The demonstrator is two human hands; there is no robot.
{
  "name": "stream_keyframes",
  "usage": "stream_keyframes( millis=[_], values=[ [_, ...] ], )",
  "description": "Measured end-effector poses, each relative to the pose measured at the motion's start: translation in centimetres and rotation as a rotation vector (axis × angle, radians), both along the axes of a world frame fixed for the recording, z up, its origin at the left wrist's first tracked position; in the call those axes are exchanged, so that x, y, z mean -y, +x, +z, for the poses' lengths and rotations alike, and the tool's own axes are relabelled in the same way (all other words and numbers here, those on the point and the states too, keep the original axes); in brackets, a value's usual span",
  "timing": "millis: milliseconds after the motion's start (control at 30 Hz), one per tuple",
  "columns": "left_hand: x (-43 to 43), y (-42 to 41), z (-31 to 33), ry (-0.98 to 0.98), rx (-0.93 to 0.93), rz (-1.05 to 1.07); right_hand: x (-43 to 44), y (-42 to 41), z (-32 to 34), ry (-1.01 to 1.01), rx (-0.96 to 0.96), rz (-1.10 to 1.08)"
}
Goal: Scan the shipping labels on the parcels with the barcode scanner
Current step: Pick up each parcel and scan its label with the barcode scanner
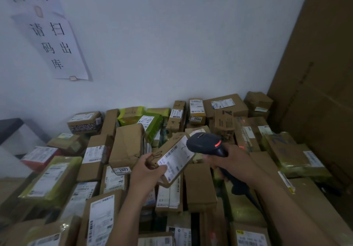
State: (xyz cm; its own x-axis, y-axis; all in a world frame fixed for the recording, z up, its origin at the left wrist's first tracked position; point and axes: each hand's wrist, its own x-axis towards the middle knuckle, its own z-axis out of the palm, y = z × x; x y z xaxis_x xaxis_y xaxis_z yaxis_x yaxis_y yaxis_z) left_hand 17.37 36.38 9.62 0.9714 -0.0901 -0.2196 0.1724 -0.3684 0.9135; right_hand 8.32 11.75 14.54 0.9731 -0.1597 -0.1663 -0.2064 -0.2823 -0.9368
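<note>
My left hand [148, 169] grips a small brown cardboard parcel [172, 150] by its near corner, tilted above the pile, its white shipping label [176, 158] facing up. My right hand [236, 159] holds a dark barcode scanner [203, 143] by its handle. The scanner head sits just right of the label's far end, with a red light glowing on its back. A faint red patch of light [242, 146] shows on a box to the right of my hand.
Several cardboard boxes and green or yellow mailers fill the surface, among them a box tagged 1927 [122, 170] and one tagged 5604 [197, 119]. A white wall with paper signs [57, 43] stands behind. A tall cardboard sheet [321, 73] leans at right.
</note>
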Motion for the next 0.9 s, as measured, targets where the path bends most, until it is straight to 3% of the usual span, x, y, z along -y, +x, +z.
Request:
stream_keyframes(
  millis=[267,900],
  values=[
    [-3.2,0.9,-1.6,0.032,0.024,0.174,-0.5,-0.6,0.1,-0.034,-0.072,0.113],
    [-3.0,0.0,-1.2,-0.096,0.012,0.161,-1.1,-0.5,0.8,-0.040,-0.097,0.205]
  ],
)
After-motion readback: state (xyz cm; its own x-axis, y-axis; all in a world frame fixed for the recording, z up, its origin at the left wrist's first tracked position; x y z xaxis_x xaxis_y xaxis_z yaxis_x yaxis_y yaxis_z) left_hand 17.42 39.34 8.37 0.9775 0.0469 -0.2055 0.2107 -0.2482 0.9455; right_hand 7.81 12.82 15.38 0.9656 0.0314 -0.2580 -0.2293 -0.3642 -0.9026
